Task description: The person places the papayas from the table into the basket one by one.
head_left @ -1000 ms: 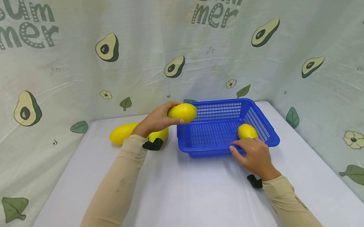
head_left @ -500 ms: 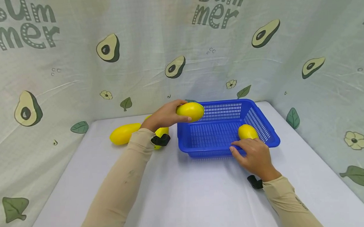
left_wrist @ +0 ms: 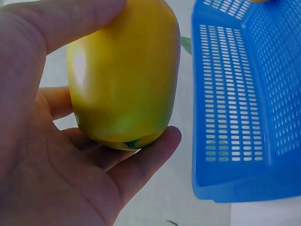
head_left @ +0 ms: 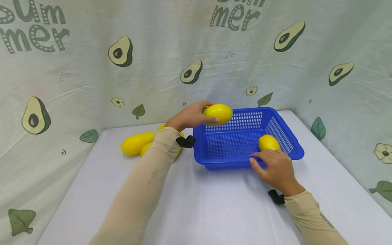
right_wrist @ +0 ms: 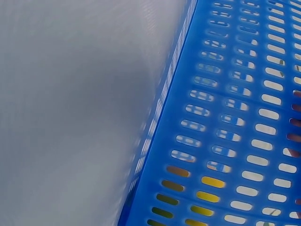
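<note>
My left hand point(head_left: 193, 116) grips a yellow mango point(head_left: 219, 113) above the left part of a blue plastic basket point(head_left: 224, 160). In the left wrist view, the thumb lies on one side of the mango point(left_wrist: 124, 80) and the fingers wrap round the other, with a dark green spot at its end. My right hand point(head_left: 275, 169) holds the basket's near rim toward its right end. Through the slots of the basket wall point(right_wrist: 188, 113), bits of fingers and of something yellow show in the right wrist view. Another mango point(head_left: 269, 142) lies inside the basket, just beyond the right hand.
Left of the basket, several more mangoes point(head_left: 136, 143) lie together on the white tabletop point(head_left: 212, 208), partly hidden by the left forearm. A printed cloth point(head_left: 157, 48) with avocados and leaves hangs along the back and both sides.
The left hand has carried its mango to the right and slightly up, from the basket's left edge to over the basket. The right hand has stayed on the rim.
</note>
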Tool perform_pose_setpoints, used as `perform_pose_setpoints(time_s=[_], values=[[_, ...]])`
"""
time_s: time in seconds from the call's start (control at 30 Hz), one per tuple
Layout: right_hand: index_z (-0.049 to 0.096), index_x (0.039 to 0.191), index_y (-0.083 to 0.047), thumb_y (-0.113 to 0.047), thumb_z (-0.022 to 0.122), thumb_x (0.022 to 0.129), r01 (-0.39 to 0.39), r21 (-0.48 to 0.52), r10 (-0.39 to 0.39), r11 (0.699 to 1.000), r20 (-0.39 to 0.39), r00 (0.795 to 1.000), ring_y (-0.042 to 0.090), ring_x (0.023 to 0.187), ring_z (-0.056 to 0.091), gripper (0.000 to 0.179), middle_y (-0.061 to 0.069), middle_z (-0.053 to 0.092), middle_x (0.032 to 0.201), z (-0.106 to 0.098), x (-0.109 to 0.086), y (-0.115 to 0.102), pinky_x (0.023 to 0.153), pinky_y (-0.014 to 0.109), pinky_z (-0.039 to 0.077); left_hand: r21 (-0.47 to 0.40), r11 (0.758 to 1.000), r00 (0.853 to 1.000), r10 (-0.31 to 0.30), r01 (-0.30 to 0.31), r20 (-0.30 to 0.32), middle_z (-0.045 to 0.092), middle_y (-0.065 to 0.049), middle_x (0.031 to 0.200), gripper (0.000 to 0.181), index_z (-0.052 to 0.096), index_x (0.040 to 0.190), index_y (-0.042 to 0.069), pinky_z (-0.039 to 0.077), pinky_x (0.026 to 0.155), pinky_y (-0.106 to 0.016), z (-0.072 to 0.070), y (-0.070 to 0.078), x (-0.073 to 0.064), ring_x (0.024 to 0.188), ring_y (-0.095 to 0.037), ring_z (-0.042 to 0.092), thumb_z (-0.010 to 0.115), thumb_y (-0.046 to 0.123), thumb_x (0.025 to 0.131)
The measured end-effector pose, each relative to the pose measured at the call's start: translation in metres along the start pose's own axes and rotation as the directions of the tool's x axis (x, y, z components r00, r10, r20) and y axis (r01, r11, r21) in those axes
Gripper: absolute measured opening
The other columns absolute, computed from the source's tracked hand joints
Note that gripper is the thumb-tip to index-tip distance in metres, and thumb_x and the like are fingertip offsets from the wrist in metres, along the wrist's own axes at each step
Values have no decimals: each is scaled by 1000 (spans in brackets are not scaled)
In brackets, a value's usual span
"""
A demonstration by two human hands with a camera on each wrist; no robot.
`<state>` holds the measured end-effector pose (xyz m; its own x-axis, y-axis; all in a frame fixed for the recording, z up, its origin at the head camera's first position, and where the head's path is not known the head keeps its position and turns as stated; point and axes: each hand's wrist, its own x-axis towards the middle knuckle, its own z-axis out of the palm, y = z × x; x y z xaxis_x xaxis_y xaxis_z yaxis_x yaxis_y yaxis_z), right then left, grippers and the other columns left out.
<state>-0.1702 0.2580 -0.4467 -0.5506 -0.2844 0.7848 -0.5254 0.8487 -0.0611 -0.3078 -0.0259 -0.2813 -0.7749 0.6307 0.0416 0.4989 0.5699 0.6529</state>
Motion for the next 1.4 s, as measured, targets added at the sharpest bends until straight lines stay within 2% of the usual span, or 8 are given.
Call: perform_pose_setpoints(time_s=[0.33, 0.57, 0.83, 1.07, 1.3, 1.4], values=[[75, 91, -2, -44, 47, 99, 56, -70, -57, 996, -7, 998, 31, 72, 70, 51, 11, 73, 81, 0, 2, -3, 61, 47, 54, -54, 998, 999, -32, 32, 3, 60, -3, 114, 65, 53, 140, 8, 47, 88, -36, 11, 2, 10, 100, -22, 56, 72, 44, 90], [75, 88, -3, -45, 46, 99, 32, -103, -35, 994, -22, 999, 31, 68, 69, 52, 10, 72, 78, 0, 2, -6, 60, 48, 52, -107, 993, 998, -47, 51, 35, 60, -1, 118, 71, 50, 144, 9, 46, 92, -37, 19, -2, 16, 103, -21, 56, 72, 48, 89], [75, 85, -6, -42, 51, 95, -13, -107, 9, 994, -41, 999, 31, 66, 67, 44, 9, 71, 74, 3, 3, -7, 59, 49, 48, -192, 978, 996, -72, 80, 52, 60, -2, 119, 69, 52, 143, 12, 46, 93, -39, 16, 1, 22, 105, -22, 56, 72, 49, 88], [77, 87, -8, -42, 54, 94, -35, -56, 32, 998, -45, 998, 29, 69, 68, 41, 8, 72, 77, 4, 1, -2, 64, 47, 48, -169, 981, 994, -87, 96, 64, 61, -1, 119, 68, 54, 140, 10, 46, 94, -37, 17, 9, 32, 106, -21, 56, 72, 50, 88], [77, 90, -9, -42, 54, 95, -36, -44, 35, 998, -20, 999, 29, 72, 69, 40, 8, 73, 80, 2, 1, -4, 66, 45, 49, -177, 980, 994, -83, 95, 75, 63, -4, 116, 67, 55, 140, 8, 53, 83, -34, 21, 11, 39, 101, -22, 59, 73, 47, 88], [77, 90, -9, -42, 54, 96, -33, -46, 32, 998, -21, 999, 29, 71, 69, 41, 8, 73, 80, 1, 2, -3, 65, 45, 49, -169, 980, 992, -91, 105, 88, 62, -3, 117, 67, 54, 141, 9, 54, 83, -34, 23, 16, 42, 102, -21, 59, 73, 47, 89]])
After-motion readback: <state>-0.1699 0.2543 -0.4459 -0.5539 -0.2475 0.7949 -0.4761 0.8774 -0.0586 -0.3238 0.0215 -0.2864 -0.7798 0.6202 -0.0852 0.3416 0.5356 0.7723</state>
